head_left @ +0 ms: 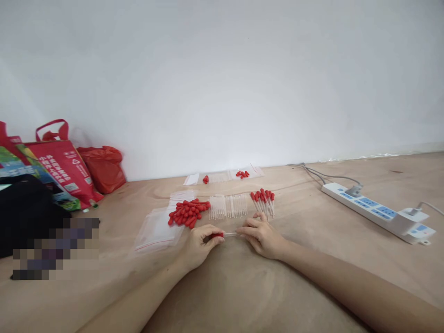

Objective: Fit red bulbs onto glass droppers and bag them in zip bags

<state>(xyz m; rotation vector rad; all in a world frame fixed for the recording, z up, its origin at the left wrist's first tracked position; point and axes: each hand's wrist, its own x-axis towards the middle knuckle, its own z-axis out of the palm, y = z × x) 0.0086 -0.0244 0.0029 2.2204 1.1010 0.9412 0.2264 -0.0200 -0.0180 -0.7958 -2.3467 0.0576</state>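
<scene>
The person's forearms reach in from the near left and near right corners of the tabletop point(222, 296), converging near its middle. The left hand point(200, 244) pinches a red bulb point(217, 235) between thumb and curled fingers. The right hand point(262, 237) is bent inward, its thumb and fingertips closed around the far end of a thin clear tube point(231, 234). Bulb and tube lie in one line between the hands, just above the wood; whether the tube sits inside the bulb is hidden.

Just beyond the left hand, flat clear bags point(157, 229) lie overlapping, a heap of red bulbs point(185, 212) at their right side; the bags' contents cannot be made out. Next come rows of clear tubes point(227, 206), then bulb-topped droppers point(263, 199) near the right hand. A power strip point(378, 212) slants toward the right edge.

Toward the left edge stand a printed red bag point(62, 162) and a red plastic bag point(102, 169), their insides unseen. By the far edge, small red bulbs point(242, 174) lie at a clear pouch point(255, 171); in or on it, one cannot tell.
</scene>
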